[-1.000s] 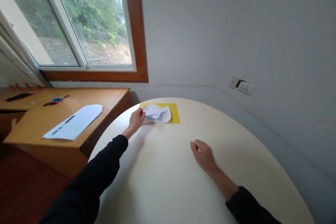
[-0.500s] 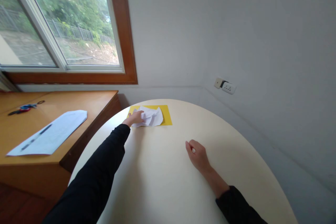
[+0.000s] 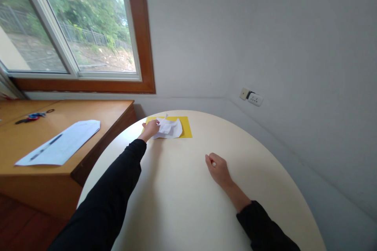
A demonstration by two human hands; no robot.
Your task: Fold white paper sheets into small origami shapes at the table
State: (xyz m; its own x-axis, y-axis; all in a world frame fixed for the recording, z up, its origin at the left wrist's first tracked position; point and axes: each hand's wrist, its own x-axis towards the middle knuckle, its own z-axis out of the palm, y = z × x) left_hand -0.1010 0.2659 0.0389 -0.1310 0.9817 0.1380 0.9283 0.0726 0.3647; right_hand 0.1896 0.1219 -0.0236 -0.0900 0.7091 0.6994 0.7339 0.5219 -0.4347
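Stretched toward the far side of the round table, my left hand (image 3: 151, 128) is closed at the left edge of some crumpled white paper (image 3: 173, 128). A thin piece of that paper sticks up just beyond the fingers. Under the paper lies a yellow sheet (image 3: 187, 128), showing mostly on its right. My right hand (image 3: 220, 171) rests as a fist on the right of the tabletop. A small whitish spot shows inside its curled fingers; whether it is an object or the table seen through the gap is unclear.
The cream round table (image 3: 182, 196) meets a wooden desk (image 3: 118, 113) on the left. On the desk lie white papers (image 3: 70, 141) with a pen (image 3: 47, 146) and dark-handled scissors or similar tools (image 3: 33, 117). A wall socket (image 3: 255, 99) is at the right.
My left hand has gone from lying over the paper with fingers stretched to a closed grip at its left edge, lifting a piece slightly. My right hand stays a fist.
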